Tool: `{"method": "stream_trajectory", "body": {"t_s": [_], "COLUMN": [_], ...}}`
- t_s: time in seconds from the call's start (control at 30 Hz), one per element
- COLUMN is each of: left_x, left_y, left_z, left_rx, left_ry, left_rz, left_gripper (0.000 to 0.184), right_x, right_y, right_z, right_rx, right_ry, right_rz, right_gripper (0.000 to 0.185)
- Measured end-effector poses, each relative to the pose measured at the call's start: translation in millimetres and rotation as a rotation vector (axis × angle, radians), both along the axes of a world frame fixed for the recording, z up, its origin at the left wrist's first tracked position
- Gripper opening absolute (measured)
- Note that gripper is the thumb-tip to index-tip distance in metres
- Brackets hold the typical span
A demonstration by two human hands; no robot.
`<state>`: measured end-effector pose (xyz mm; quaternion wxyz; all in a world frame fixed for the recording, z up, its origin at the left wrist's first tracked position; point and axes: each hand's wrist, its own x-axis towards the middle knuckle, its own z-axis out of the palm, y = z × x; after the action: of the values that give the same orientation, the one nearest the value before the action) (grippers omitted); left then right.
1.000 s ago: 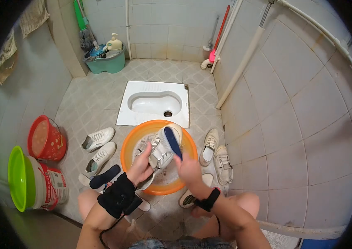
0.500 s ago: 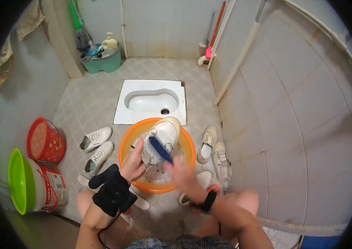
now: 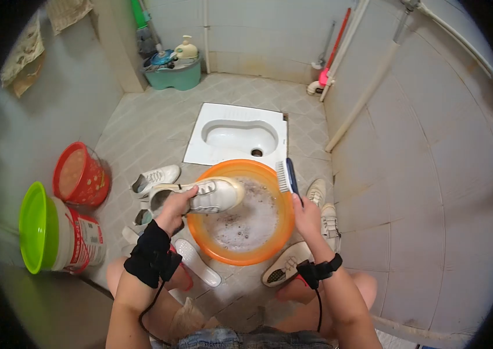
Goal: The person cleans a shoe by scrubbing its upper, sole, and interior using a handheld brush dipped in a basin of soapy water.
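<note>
My left hand (image 3: 175, 207) is closed around the side of a white sneaker (image 3: 214, 195), its toe pointing right over the left part of the orange basin (image 3: 199, 237). Soapy water (image 3: 249, 221) with dark specks fills the bottom of the basin. In my right hand (image 3: 307, 216) is a scrub brush (image 3: 288, 176) with a dark blue back and white bristles, held up at the basin's right rim. The bristles face left, apart from the sneaker.
White shoes (image 3: 162, 175) stand left of the basin, and others (image 3: 316, 192) to its right. A slipper (image 3: 197, 262) lies in front. At left are a red bucket (image 3: 99, 180) and a lime-green basin (image 3: 34, 228). A squat toilet (image 3: 197, 142) lies beyond.
The brush has left the shoe and moved right, its bristles now facing left. My left hand has turned the sneaker sideways and shifted it left. The view has swung a little.
</note>
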<state>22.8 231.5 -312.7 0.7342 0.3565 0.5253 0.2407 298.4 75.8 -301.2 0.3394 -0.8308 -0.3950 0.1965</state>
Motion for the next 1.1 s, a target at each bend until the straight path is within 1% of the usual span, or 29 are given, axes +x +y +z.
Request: {"method": "stream_trajectory", "body": {"t_s": [0.07,0.1,0.13,0.2,0.27,0.3,0.33,0.4,0.43,0.47,0.53,0.57,0.6,0.63,0.67,0.7,0.73,0.77,0.8,0.87,0.9,0.97,1.03,1.1], "left_x": [-24,-43,-56,-80,-128,-124,-124,-118,-89,-68,-34,-22,-13,-5,4,13,21,26,28,32,34,34,31,30], "left_y": [8,16,17,22,49,43,47,51,32,18,-2,-9,-14,-20,-27,-35,-40,-43,-43,-44,-45,-46,-45,-43], "left_z": [-5,-23,-22,-22,-70,-41,-43,-53,-19,5,33,34,34,36,43,51,54,52,49,41,41,41,39,36], "left_rx": [0.044,0.07,0.069,0.215,0.323,0.254,0.251,0.498,0.438,0.422,0.417,0.402,0.386,0.373,0.368,0.378,0.39,0.401,0.397,0.434,0.416,0.393,0.366,0.34], "left_ry": [0.237,0.28,0.287,0.571,0.922,0.928,0.929,0.636,0.504,0.492,0.386,0.372,0.281,0.192,0.183,0.166,0.148,0.159,0.15,0.211,0.228,0.216,0.214,0.132], "left_rz": [0.131,0.192,0.196,0.322,0.369,0.349,0.347,0.488,0.437,0.419,0.187,0.175,0.082,-0.009,-0.017,-0.074,-0.133,-0.151,-0.157,-0.231,-0.227,-0.224,-0.22,-0.17], "left_gripper": [0.032,0.032,0.032,0.034,0.039,0.052,0.052,0.068,0.077,0.077,0.075,0.075,0.072,0.068,0.068,0.066,0.064,0.062,0.062,0.06,0.058,0.056,0.054,0.055], "right_x": [-2,-4,-6,-8,-9,-9,-10,-12,-12,-11,-3,7,15,21,27,29,30,31,34,37,39,40,11,-17], "right_y": [1,2,2,2,1,2,2,2,-1,-4,-7,-9,-15,-20,-23,-29,-39,-49,-58,-80,-91,-106,-109,-113], "right_z": [3,6,7,5,3,2,1,-1,-3,-7,-22,-34,-46,-58,-69,-79,-90,-100,-113,-143,-161,-191,-183,-184], "right_rx": [0.017,-0.012,-0.043,-0.037,-0.034,-0.028,-0.022,0.01,0.044,0.026,0.045,-0.079,-0.091,-0.161,-0.228,-0.231,-0.303,-0.375,-0.378,-0.511,-0.511,-0.576,-0.643,-0.706], "right_ry": [0.016,-0.005,-0.027,-0.028,-0.034,-0.028,-0.024,-0.012,-0.004,-0.016,0.126,0.116,0.105,0.09,0.074,0.067,0.037,0.006,-0.001,0.056,0.052,0.138,0.144,-0.005], "right_rz": [0.002,0.019,0.033,0.056,0.077,0.082,0.086,0.078,0.066,0.051,-0.023,-0.084,-0.096,-0.141,-0.184,-0.192,-0.223,-0.256,-0.264,-0.276,-0.284,-0.34,-0.467,-0.447], "right_gripper": [0.046,0.045,0.045,0.045,0.045,0.045,0.046,0.046,0.046,0.046,0.047,0.044,0.044,0.042,0.041,0.041,0.037,0.033,0.033,0.029,0.029,0.026,0.026,0.021]}}
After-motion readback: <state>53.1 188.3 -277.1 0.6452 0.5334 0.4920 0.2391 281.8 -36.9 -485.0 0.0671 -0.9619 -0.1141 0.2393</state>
